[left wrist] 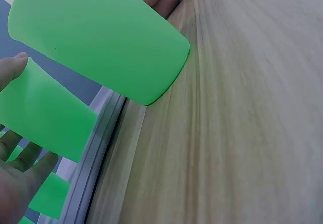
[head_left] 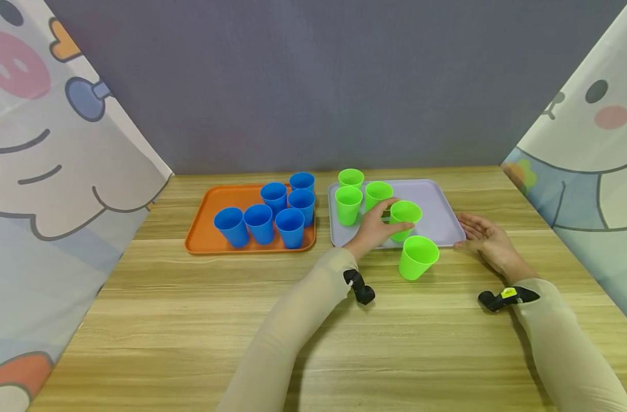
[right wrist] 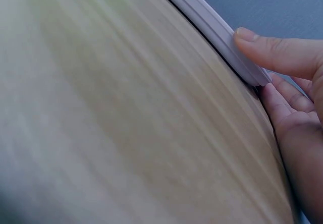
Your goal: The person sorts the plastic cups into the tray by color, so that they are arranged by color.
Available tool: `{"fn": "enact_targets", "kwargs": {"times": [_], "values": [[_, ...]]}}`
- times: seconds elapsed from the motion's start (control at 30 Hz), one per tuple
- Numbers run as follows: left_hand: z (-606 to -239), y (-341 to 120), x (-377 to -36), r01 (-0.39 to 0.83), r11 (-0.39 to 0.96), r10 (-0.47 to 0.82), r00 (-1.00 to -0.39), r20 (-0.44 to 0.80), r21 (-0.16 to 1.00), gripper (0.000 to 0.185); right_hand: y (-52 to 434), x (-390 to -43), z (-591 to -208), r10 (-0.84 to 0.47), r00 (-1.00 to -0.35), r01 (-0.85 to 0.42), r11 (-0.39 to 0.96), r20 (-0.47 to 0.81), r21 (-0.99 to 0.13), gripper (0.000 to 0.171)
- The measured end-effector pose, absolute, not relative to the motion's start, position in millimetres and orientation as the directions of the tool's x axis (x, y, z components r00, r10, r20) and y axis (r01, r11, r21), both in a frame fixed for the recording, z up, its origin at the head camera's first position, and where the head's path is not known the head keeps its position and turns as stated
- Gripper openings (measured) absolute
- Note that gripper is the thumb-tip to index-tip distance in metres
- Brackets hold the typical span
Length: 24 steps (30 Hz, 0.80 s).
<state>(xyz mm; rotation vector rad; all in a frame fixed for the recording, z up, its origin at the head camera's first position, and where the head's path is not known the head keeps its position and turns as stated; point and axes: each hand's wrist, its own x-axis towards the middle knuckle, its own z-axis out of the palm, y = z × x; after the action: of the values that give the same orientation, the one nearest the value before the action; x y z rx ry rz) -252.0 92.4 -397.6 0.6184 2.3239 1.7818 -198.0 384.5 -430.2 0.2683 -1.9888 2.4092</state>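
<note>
My left hand grips a green cup by its sides, thumb on the near side and fingers round the far side. That cup stands upright over the front part of the lavender tray. In the left wrist view the fingers spread against the cup's wall. Several other green cups stand on the tray's left part. One more green cup is on the table just in front of the tray. At the tray's front right corner my right hand holds the rim, thumb on it and fingers around the corner.
An orange tray lies to the left, with several blue cups on its right side. Both trays are on a wooden table. A grey wall panel rises behind, and cartoon-printed curtains hang at both sides.
</note>
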Motion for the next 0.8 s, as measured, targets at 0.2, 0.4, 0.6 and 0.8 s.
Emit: {"fn": "enact_targets", "kwargs": {"times": [0.2, 0.4, 0.6, 0.8], "values": [[-397.5, 94.2, -252.7, 0.233, 0.200, 0.417, -0.899, 0.133, 0.951, 0.068, 384.0, -198.2, -430.5, -0.105, -0.984, -0.121, -0.200, 0.144, -0.972, 0.070], [-396.6, 95.3, -254.0, 0.206, 0.210, 0.411, -0.906, 0.105, 0.956, 0.070, 383.7, -197.7, -428.5, -0.105, -0.986, -0.110, -0.197, 0.133, -0.974, 0.070], [-395.5, 94.9, -253.5, 0.193, 0.217, 0.411, -0.907, 0.090, 0.957, 0.071, 383.5, -197.5, -427.7, -0.105, -0.986, -0.108, -0.188, 0.129, -0.976, 0.069], [-394.8, 95.1, -252.6, 0.188, 0.217, 0.413, -0.907, 0.084, 0.958, 0.071, 383.8, -197.2, -429.3, -0.106, -0.985, -0.117, -0.177, 0.137, -0.977, 0.069]]}}
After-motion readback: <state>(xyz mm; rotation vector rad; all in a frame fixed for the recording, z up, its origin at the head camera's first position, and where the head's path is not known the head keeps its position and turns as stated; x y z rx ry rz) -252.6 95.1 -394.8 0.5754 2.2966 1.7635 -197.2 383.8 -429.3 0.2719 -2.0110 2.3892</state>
